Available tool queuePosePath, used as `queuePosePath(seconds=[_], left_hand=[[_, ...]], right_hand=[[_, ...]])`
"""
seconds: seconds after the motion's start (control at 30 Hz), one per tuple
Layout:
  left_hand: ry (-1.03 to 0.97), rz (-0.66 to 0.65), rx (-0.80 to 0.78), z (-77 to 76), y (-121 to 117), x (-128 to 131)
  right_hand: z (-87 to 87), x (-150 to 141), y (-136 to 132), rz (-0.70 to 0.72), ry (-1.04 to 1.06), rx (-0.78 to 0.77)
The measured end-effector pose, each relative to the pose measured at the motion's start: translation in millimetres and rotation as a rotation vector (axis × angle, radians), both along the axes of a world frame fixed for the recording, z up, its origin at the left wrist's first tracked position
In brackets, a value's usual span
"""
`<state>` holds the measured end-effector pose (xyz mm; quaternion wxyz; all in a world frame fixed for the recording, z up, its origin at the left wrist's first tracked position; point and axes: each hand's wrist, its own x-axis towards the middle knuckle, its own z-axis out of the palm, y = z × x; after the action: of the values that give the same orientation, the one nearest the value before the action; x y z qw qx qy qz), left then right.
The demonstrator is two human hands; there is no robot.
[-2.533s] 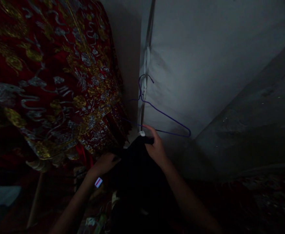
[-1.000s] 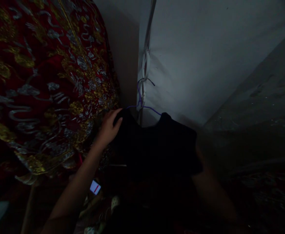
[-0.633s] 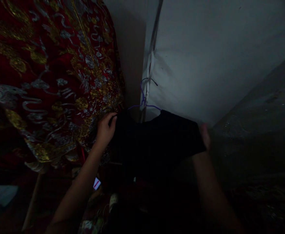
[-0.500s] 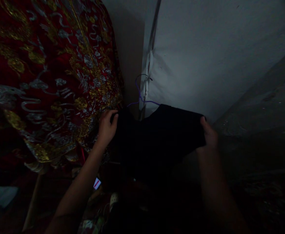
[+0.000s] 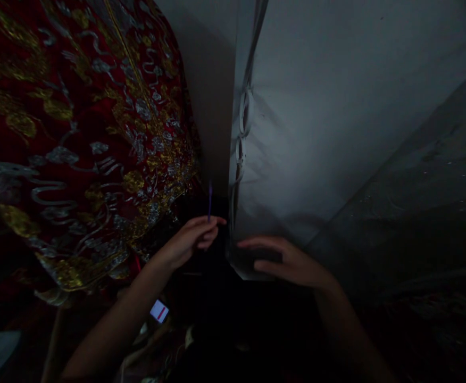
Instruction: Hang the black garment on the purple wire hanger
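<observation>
My left hand [image 5: 193, 240] is closed in a pinch around the neck of a thin purple wire hanger [image 5: 209, 203], whose wire sticks up from between the fingers. The hanger is turned edge-on in the dark gap beside the white panel. A black garment [image 5: 233, 303] hangs below it and is barely visible in the shadow. My right hand [image 5: 291, 261] is open, with its fingers stretched toward the left over the top of the black garment, just right of the hanger.
A red robe [image 5: 77, 133] with gold and silver embroidery fills the left side. A white wall panel [image 5: 336, 106] with a chain of white rings [image 5: 244, 114] stands behind. A grey covered surface [image 5: 416, 202] lies right. A small white tag [image 5: 159, 311] shows below.
The black garment was spread wide on the hanger between both hands. Now it hangs lower and edge-on in the gap, my left hand has moved to the hanger's neck, and my right hand has let go.
</observation>
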<state>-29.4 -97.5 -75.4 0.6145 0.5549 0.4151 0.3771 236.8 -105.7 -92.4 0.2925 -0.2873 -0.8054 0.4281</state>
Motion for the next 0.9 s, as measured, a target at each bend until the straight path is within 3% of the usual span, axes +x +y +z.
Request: queuePosePath(seconds=[0.1, 0.17, 0.27, 0.37, 0.47, 0.6, 0.7, 0.77, 0.9], left_hand=[[0.366, -0.263, 0.105, 0.2, -23, -19], [0.537, -0.307, 0.246, 5.1, -33, -28], [0.632, -0.206, 0.424, 12.4, -30, -36], [0.672, 0.026, 0.559, 14.6, -15, -36], [0.610, 0.313, 0.770, 15.7, -3, -28], [0.464, 0.641, 1.198, 17.4, -3, -21], [0.361, 0.755, 1.358, 7.3, -11, -19], [0.398, 0.648, 1.269, -7.5, -14, -13], [0.543, 0.387, 0.783, -49.4, -6, 11]], right_hand=[[-34.5, 7, 25, -0.413, 0.078, 0.123], [-56.3, 11, 38, -0.517, 0.083, 0.188], [-79.4, 16, 43, -0.472, 0.040, 0.098], [-88.4, 28, 36, -0.456, 0.029, -0.082], [-81.0, 50, 30, -0.572, 0.165, -0.192], [-50.2, 84, 36, -0.857, 0.456, -0.228], [-21.7, 95, 45, -0.998, 0.587, -0.170], [-5.2, 91, 51, -0.985, 0.612, -0.144], [7.9, 68, 56, -0.803, 0.535, -0.189]])
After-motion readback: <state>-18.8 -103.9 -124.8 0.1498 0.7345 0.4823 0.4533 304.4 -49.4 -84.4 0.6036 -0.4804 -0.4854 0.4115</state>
